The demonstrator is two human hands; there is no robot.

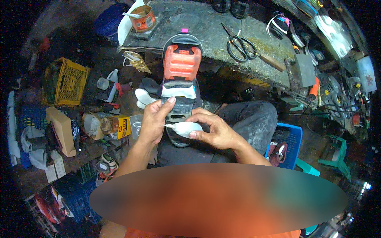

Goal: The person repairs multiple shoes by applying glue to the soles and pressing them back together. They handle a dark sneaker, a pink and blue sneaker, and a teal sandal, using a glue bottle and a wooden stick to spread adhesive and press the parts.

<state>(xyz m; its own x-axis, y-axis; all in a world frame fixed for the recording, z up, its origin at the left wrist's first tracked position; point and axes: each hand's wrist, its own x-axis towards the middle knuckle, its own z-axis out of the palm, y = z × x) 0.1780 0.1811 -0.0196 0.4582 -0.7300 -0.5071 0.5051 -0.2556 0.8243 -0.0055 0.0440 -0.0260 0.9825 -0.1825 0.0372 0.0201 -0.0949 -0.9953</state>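
Observation:
A black shoe [177, 106] with a red panel [182, 62] at its far end and a white band lies across my lap, its underside apparently facing up. My left hand [156, 116] grips its left side, thumb resting on the black surface. In my right hand [216, 129] is a small white squeeze bottle [188, 129], tilted onto its side with the thin nozzle pointing left at the near part of the shoe, close to my left fingers. Whether the nozzle touches the shoe I cannot tell.
Ahead stands a worn workbench [190, 16] bearing an orange tub [143, 20], black-handled scissors [238, 47] and a wooden-handled tool [272, 62]. A blue basket [291, 139] with shoes sits at right. A yellow crate [71, 82] and an open cardboard box [61, 131] stand at left.

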